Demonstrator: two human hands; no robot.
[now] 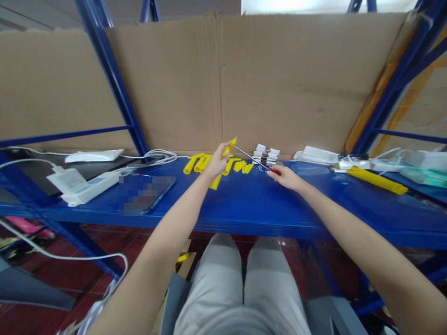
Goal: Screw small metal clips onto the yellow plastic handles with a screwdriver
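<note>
My left hand (220, 159) is closed around a yellow plastic piece (229, 147), raised above the blue shelf (258, 200). My right hand (284, 177) grips the red handle of a screwdriver (249, 156). Its long metal shaft slants up to the left, and the tip is at or close to the yellow piece; contact is too small to make out. Several yellow tube-shaped parts (189, 165) lie under and beside my left hand. Small yellow pieces (243, 166) sit between the hands. Tiny metal bits (260, 168) are scattered near the screwdriver shaft.
White-and-dark stacked parts (266, 154) stand behind my right hand. A dark tablet-like device (150, 195), a white power strip (92, 187) and coiled white cable (160, 156) lie left. White packets (316, 156) and a yellow roll (377, 180) lie right. Cardboard (279, 83) walls the back.
</note>
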